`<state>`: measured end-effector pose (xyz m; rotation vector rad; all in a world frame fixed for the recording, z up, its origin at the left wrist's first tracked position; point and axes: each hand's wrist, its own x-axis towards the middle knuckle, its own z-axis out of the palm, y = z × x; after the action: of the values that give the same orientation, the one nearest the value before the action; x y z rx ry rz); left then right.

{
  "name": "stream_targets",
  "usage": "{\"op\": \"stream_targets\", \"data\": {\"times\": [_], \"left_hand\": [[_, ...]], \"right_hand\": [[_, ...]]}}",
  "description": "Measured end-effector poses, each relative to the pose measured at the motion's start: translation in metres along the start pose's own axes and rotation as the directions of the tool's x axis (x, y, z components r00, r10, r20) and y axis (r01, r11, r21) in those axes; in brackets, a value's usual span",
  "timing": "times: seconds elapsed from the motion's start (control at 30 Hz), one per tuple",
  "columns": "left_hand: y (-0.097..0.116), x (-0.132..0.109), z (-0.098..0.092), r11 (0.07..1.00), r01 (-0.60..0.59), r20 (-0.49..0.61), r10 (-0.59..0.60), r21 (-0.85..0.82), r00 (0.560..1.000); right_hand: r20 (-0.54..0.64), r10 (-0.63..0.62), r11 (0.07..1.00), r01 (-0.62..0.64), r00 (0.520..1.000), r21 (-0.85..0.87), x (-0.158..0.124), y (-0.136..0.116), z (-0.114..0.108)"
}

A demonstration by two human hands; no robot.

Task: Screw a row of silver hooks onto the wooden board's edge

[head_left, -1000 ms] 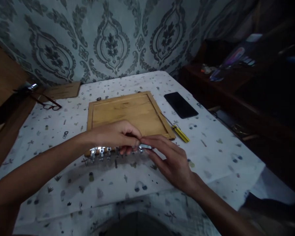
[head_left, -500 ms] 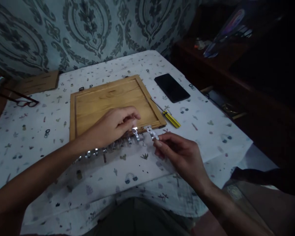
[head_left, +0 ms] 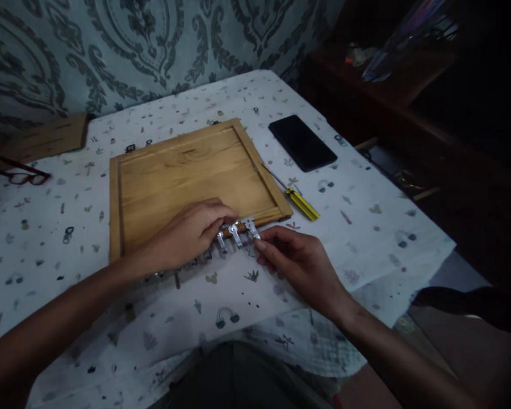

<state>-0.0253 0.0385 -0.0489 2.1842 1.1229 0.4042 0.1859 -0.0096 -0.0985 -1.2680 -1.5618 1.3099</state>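
Note:
My right hand (head_left: 296, 258) pinches the curved end of a small shiny metal hook (head_left: 250, 227) between thumb and fingertips. The hook's flat plate lies against the near edge of a framed wooden board (head_left: 187, 165), close to its right corner. My left hand (head_left: 198, 230) rests over that same edge with fingers curled together; what they hold, if anything, is hidden. Beside its fingertips, another metal hook (head_left: 235, 236) sticks out from the edge toward me. Several more hooks run leftward along the edge, partly covered by my left hand and forearm.
A yellow-handled screwdriver (head_left: 302, 203) lies against the board's right side, its tip on the frame. Behind it is a black phone (head_left: 302, 142). Red glasses (head_left: 28, 178) and a cardboard piece (head_left: 53, 136) are at the left. A printed cloth (head_left: 323, 352) covers the table.
My right hand has brought the metal hook left against the board's edge, next to the other hooks. My left fingers have lowered onto the edge. The view has shifted slightly.

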Motion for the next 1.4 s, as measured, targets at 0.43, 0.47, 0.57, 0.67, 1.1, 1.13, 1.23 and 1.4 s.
{"op": "stream_targets", "data": {"times": [0.43, 0.47, 0.57, 0.67, 1.1, 1.13, 1.23, 1.4], "left_hand": [[-0.0002, 0.0049, 0.0005, 1.000, 0.017, 0.038, -0.017, 0.002, 0.999], [-0.0004, 0.0046, 0.0007, 1.000, 0.019, 0.038, -0.019, 0.000, 0.999], [-0.0013, 0.0030, 0.0023, 1.000, 0.016, 0.024, -0.016, 0.000, 1.000], [-0.0016, 0.0016, 0.0038, 0.999, -0.027, 0.027, 0.026, 0.037, 0.999], [0.0062, 0.0050, 0.0001, 0.940, -0.169, 0.170, 0.122, 0.296, 0.978], [0.0053, 0.0050, 0.0001, 0.938, -0.174, 0.170, 0.128, 0.299, 0.977], [0.0022, 0.0035, 0.0002, 0.934, -0.202, 0.160, 0.161, 0.294, 0.974], [0.0038, 0.0019, -0.0010, 0.957, -0.187, 0.147, 0.157, 0.221, 0.977]], "right_hand": [[0.034, -0.093, 0.987, 0.097, 0.995, -0.127, 0.0043, -0.0011, -0.0003], [0.037, -0.098, 0.986, 0.102, 0.995, -0.132, 0.0044, -0.0018, -0.0007], [0.041, -0.117, 0.981, 0.122, 0.992, -0.153, 0.0047, -0.0038, -0.0014], [0.043, -0.125, 0.975, 0.131, 0.991, -0.181, 0.0050, -0.0049, -0.0012], [-0.001, -0.076, 0.982, 0.075, 0.997, -0.171, 0.0011, -0.0040, -0.0015], [-0.006, -0.071, 0.984, 0.069, 0.997, -0.165, 0.0009, -0.0039, -0.0016], [-0.015, -0.039, 0.989, 0.037, 0.999, -0.143, 0.0003, -0.0034, -0.0021], [-0.047, -0.007, 0.990, 0.000, 0.999, -0.143, -0.0026, -0.0001, -0.0019]]}}
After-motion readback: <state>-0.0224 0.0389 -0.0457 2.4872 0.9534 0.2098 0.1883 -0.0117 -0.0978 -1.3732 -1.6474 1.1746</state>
